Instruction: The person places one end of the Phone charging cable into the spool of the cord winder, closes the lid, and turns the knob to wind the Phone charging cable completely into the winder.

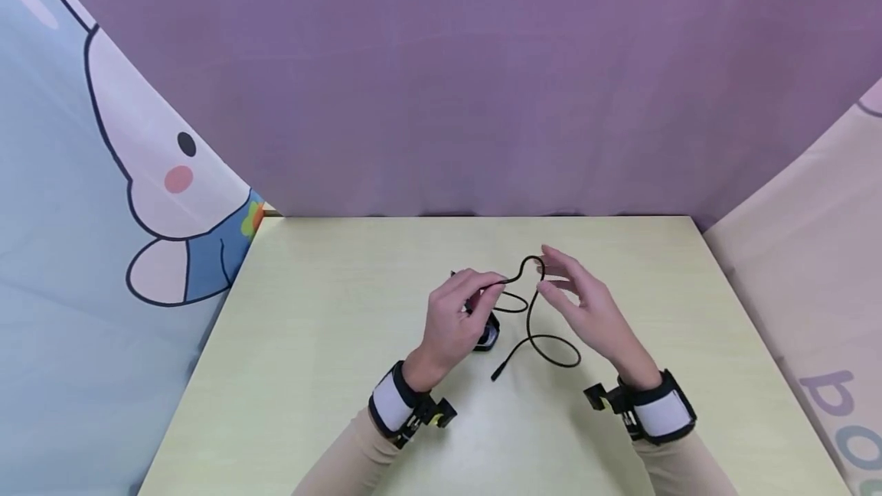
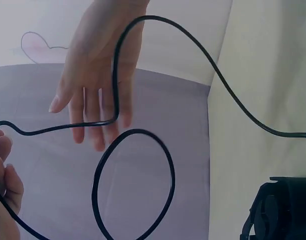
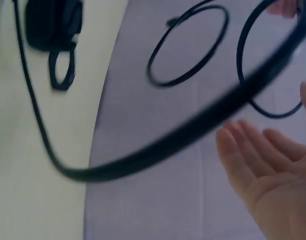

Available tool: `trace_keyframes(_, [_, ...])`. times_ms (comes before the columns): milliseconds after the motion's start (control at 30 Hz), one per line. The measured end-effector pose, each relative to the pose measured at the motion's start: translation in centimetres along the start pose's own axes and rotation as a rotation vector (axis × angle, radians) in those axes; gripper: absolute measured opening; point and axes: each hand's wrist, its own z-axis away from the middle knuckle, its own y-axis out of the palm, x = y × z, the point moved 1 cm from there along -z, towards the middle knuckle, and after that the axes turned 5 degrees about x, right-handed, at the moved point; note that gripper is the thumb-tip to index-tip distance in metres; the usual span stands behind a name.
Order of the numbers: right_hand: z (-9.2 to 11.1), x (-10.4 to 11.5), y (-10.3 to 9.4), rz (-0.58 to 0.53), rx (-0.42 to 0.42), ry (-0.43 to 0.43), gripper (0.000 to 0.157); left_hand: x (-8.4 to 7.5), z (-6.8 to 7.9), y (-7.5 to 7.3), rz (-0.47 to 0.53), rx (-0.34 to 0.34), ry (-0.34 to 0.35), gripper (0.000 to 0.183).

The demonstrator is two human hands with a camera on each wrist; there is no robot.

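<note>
Between thumb and fingers, my left hand (image 1: 458, 316) pinches a thin black cable (image 1: 530, 327) above the table. The cable bends toward my right hand (image 1: 586, 308), makes loose loops and ends in a small plug (image 1: 498, 371) on the near side. Straight, spread fingers of the right hand are beside the cable's upper bend; whether they touch it I cannot tell. A black device (image 1: 488, 334) is partly hidden behind the left hand, its kind unclear. In the left wrist view the cable (image 2: 116, 70) crosses in front of the right hand (image 2: 100, 60).
The pale wooden table (image 1: 289, 373) reaches back to a purple curtain (image 1: 482, 83). A cartoon-printed cloth (image 1: 158, 197) hangs along the left side, and a pale cloth (image 1: 792, 266) along the right. Both wrists wear black and white straps with small camera mounts.
</note>
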Motion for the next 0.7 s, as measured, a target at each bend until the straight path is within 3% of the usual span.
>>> trace_keyframes(200, [-0.5,0.3,0.7,-0.296,0.012,0.051,0.021,0.1,0.0,-0.1,-0.018,-0.009,0.041,0.009])
trace_keyframes(333, [-0.1,0.5,0.4,-0.495,0.001,0.108,0.015,0.7,0.2,-0.8,-0.051,-0.038,0.024,0.01])
trace_keyframes(400, [0.1,0.6,0.0,-0.525,0.001,0.115,0.014,1.0,0.3,-1.3,-0.075,-0.048,0.016,0.01])
trace_keyframes(467, [0.3,0.7,-0.4,-0.473,-0.002,0.109,0.013,1.3,0.5,-1.9,-0.106,-0.055,0.019,0.01])
trace_keyframes(700, [0.5,1.3,-1.9,-0.048,-0.02,0.085,0.008,2.1,1.0,-3.9,-0.182,-0.024,0.024,0.009])
